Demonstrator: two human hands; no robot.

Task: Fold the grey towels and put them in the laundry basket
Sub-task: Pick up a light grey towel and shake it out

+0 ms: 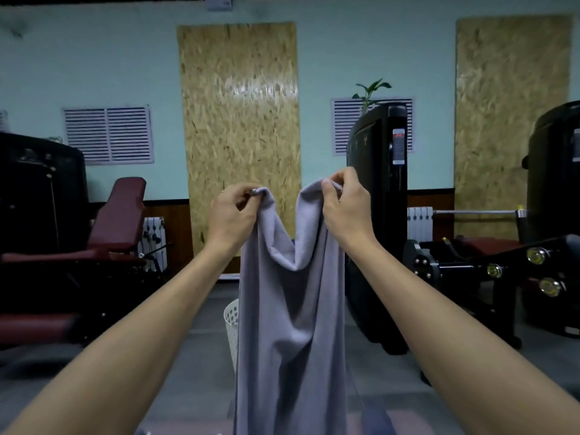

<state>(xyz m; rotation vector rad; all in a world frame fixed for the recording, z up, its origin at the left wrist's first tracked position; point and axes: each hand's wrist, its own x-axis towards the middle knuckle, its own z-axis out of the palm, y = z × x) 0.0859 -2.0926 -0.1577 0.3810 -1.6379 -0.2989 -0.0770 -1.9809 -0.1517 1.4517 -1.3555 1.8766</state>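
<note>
A grey towel (292, 324) hangs lengthwise in front of me, held up at chest height by its two top corners. My left hand (232, 215) pinches the left corner and my right hand (343, 208) pinches the right corner, with the top edge sagging in a deep V between them. The white perforated laundry basket (231, 321) stands on the floor behind the towel; only its left rim and wall show, the rest is hidden by the cloth.
Gym machines surround the spot: a dark red padded bench (103, 233) at left, a black weight-stack machine (379, 196) just right of the towel, another machine (552, 246) at far right. Grey tiled floor (201, 324) lies ahead.
</note>
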